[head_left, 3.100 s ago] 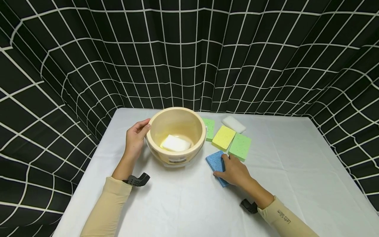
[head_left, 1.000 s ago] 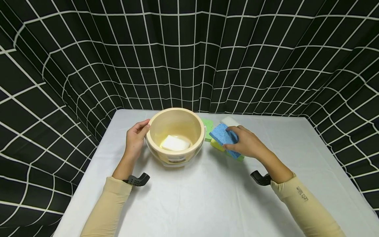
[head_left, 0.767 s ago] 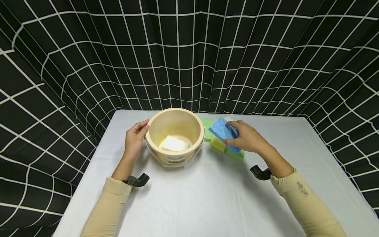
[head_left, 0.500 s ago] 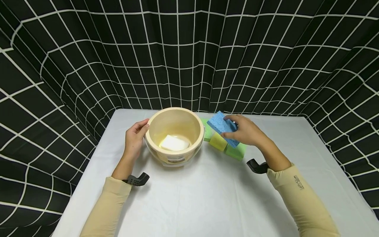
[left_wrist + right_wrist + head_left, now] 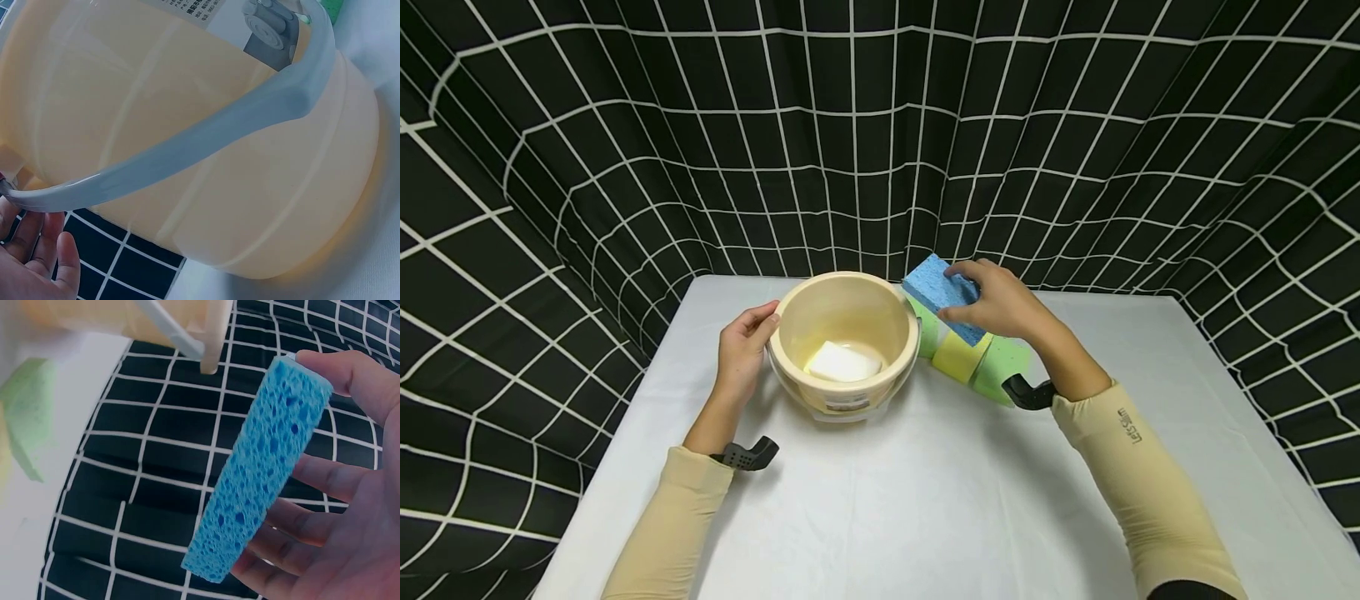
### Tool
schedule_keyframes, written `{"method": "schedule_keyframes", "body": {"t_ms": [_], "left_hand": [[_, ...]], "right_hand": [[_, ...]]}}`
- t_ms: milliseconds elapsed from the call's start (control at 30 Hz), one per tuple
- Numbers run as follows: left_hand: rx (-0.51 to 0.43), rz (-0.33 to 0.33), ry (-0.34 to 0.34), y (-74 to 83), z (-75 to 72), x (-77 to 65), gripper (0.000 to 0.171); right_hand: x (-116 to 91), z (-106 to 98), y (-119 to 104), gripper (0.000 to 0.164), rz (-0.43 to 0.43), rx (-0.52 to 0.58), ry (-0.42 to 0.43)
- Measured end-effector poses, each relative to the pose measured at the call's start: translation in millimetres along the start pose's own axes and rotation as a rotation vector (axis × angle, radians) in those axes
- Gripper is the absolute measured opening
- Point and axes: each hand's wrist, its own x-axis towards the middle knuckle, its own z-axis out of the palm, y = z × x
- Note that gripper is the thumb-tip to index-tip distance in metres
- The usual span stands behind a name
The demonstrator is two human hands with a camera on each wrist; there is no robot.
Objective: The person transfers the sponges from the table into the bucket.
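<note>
Behind the bucket we see a black, white-gridded fabric curtain point(image 5: 880, 125), and under it a white cloth-covered table point(image 5: 880, 517). The round, cream plastic bucket point(image 5: 850, 307) stands upright, its smooth, curved grey-looking plastic handle point(image 5: 187, 147) lowered along its side. Left of it, we find the left hand point(image 5: 742, 348) gripping its rim, apparently to steady it. Right of it, the right hand point(image 5: 1000, 302) pinches a blue, rectangular, pore-riddled sponge point(image 5: 938, 287) between thumb and fingers, raised and apart from the rim, seemingly leaving its bucket-side end free. Beneath, right of the bucket, lie two green speckled sponges point(image 5: 1003, 362) and a yellow flat sponge point(image 5: 961, 360). On the bucket's floor we see a smooth white rectangular block point(image 5: 842, 362).
</note>
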Motion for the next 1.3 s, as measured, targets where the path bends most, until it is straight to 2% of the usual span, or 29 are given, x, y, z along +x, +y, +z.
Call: {"method": "schedule_keyframes", "body": {"t_ms": [333,567,833,1067,1300], "left_hand": [[-0.005,0.006,0.005,-1.0,0.5,-0.4,0.032],[-0.003,0.001,0.008,-1.7,1.0,0.1,0.032],[-0.016,0.007,0.005,-0.1,0.9,-0.5,0.032],[0.015,0.019,-0.005,-0.3,0.5,-1.0,0.032],[0.009,0.005,0.01,-0.5,0.8,-0.7,0.031]], "right_hand": [[18,2,-18,0.065,-0.004,0.036,0.024],[25,7,-31,0.065,-0.056,0.039,0.031],[32,12,-42,0.065,-0.07,0.051,0.033],[34,18,-50,0.065,-0.089,0.046,0.039],[38,25,-61,0.065,-0.111,0.051,0.026]]}}
